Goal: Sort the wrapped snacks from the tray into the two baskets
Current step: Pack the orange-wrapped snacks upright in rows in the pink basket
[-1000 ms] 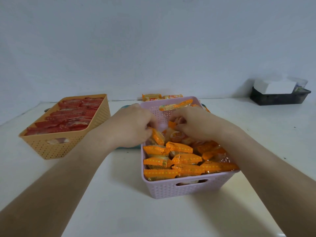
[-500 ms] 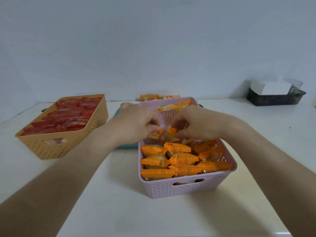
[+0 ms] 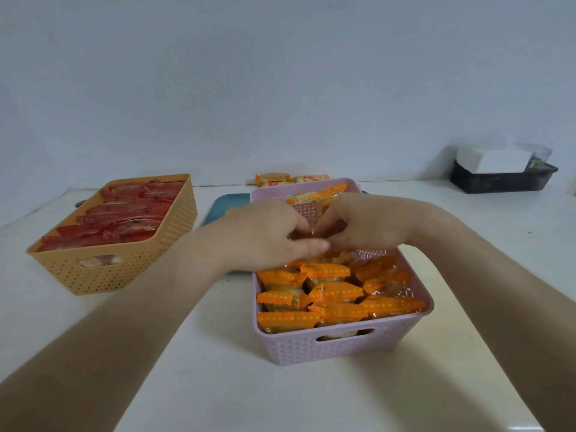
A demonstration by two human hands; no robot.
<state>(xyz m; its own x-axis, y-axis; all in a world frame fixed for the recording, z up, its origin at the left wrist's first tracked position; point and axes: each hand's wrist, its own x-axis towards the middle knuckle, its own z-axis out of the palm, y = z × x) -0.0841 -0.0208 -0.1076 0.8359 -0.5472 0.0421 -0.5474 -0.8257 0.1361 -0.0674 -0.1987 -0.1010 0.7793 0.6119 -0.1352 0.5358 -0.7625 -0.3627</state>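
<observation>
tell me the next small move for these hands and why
Probably settle whatever they hold into the gap behind the orange snacks: the left hand and right hand meet with curled fingers over the pink basket, front rows already packed.

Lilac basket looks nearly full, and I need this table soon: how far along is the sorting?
Done: the orange perforated basket holds red-wrapped snacks, and the lilac perforated basket is packed with orange-wrapped snacks. In hand: left hand and right hand meet over its middle, their grip hidden. Left: a few yellow-orange packs behind it; the teal tray is mostly hidden.
</observation>
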